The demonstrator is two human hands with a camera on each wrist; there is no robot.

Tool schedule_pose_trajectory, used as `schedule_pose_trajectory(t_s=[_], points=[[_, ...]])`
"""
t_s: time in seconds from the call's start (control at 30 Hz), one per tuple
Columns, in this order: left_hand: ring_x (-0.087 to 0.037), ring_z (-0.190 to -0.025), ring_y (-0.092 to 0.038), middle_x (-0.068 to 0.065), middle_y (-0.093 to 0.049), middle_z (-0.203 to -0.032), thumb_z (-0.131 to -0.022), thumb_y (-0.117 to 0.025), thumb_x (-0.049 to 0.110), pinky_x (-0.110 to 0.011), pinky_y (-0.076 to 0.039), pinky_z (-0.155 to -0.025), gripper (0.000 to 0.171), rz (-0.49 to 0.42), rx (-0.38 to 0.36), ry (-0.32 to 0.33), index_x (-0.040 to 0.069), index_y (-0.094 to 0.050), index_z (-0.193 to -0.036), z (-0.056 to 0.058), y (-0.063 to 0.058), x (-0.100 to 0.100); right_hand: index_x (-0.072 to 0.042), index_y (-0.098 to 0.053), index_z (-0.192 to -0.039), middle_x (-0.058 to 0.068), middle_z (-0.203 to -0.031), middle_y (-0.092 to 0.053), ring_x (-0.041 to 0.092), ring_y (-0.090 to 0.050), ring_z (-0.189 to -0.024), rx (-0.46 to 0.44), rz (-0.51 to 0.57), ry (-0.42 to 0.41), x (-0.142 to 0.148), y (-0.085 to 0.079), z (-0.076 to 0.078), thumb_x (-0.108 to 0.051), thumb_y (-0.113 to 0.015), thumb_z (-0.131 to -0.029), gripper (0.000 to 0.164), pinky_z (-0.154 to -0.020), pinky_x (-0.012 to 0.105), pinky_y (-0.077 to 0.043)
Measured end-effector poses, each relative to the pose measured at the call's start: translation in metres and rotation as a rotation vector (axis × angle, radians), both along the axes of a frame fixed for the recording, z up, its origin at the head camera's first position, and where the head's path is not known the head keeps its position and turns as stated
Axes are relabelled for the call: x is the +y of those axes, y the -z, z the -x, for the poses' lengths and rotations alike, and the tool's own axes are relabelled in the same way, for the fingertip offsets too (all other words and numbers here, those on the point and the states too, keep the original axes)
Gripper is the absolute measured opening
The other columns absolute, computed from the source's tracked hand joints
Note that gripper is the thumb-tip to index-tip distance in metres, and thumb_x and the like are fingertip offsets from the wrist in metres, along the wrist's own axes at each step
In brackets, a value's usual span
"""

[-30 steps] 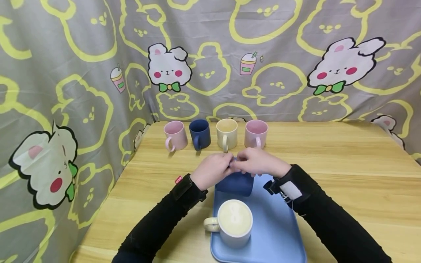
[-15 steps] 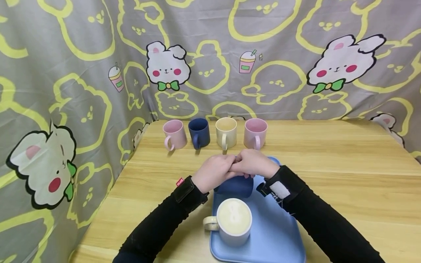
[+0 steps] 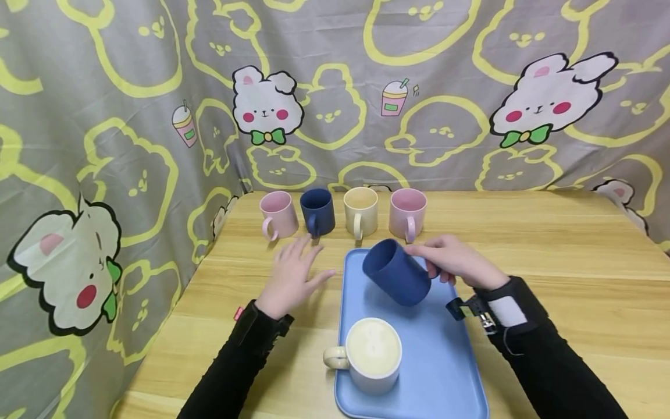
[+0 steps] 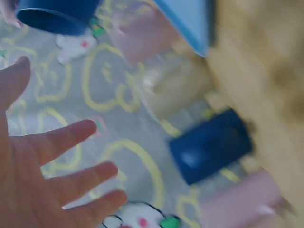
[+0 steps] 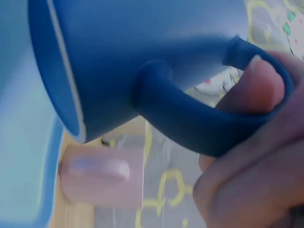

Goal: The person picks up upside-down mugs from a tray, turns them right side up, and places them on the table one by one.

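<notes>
A dark blue mug is tilted above the far part of the light blue tray, its mouth toward the upper left. By its handle my right hand grips it, a finger passing through the loop in the right wrist view. My left hand hovers left of the tray with its fingers spread and holds nothing; the left wrist view also shows the spread fingers. On the tray's near left part stands a cream mug filled with a pale drink, its handle pointing left over the rim.
Along the table's back edge stand a pink mug, a second blue mug, a second cream mug and another pink mug. A patterned curtain hangs behind and to the left of the wooden table.
Both hands were together at the blue mug. Now the left hand has come off it and moved left, while the right hand holds the mug by its handle, tilted and turned to the right.
</notes>
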State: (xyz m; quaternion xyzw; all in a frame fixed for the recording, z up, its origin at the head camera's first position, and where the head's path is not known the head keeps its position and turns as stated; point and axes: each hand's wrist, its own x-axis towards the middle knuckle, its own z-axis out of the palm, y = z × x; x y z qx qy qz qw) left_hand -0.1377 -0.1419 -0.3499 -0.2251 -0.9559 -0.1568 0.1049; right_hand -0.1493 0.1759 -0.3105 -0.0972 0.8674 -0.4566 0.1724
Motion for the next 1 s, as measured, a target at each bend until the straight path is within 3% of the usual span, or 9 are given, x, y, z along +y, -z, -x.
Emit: schedule_pose_trajectory(t_s=[0.17, 0.3, 0.57, 1.0], points=[[-0.048, -0.142, -0.013, -0.029, -0.023, -0.153, -0.096, -0.053, 0.050, -0.065, -0.010, -0.110, 0.069, 0.054, -0.114, -0.167, 0.003, -0.044, -0.145, -0.001, 0.020, -0.027, -0.006, -0.054, -0.064, 0.002, -0.060, -0.052, 0.010, -0.046, -0.042, -0.063, 0.154, 0.099, 0.031, 0.000, -0.005, -0.042, -0.052, -0.099, 0.050, -0.042, 0.024, -0.044], [-0.048, -0.142, -0.007, -0.030, -0.018, -0.154, -0.097, -0.050, 0.053, -0.067, -0.008, -0.109, 0.074, 0.088, -0.180, -0.241, 0.001, -0.037, -0.148, -0.003, 0.034, -0.042, -0.008, -0.053, -0.065, 0.001, -0.063, -0.053, 0.009, -0.050, -0.046, -0.099, 0.255, 0.175, 0.053, 0.005, -0.007, -0.041, -0.045, -0.102, 0.049, -0.046, 0.025, -0.049], [-0.050, -0.141, -0.008, -0.032, -0.018, -0.153, -0.098, -0.048, 0.051, -0.068, -0.007, -0.109, 0.074, 0.093, -0.211, -0.281, -0.002, -0.034, -0.148, -0.008, 0.049, -0.054, -0.005, -0.058, -0.069, 0.001, -0.064, -0.059, 0.010, -0.061, -0.052, -0.046, 0.376, 0.369, 0.076, 0.022, 0.001, -0.042, -0.042, -0.102, 0.052, -0.055, 0.028, -0.056], [-0.050, -0.141, -0.007, -0.032, -0.016, -0.154, -0.099, -0.046, 0.052, -0.068, -0.007, -0.109, 0.073, 0.090, -0.238, -0.295, -0.002, -0.035, -0.148, -0.009, 0.050, -0.057, -0.001, -0.059, -0.070, 0.001, -0.061, -0.059, 0.014, -0.065, -0.049, -0.036, 0.549, 0.744, 0.072, 0.062, 0.032, -0.039, -0.047, -0.100, 0.049, -0.051, 0.030, -0.056]])
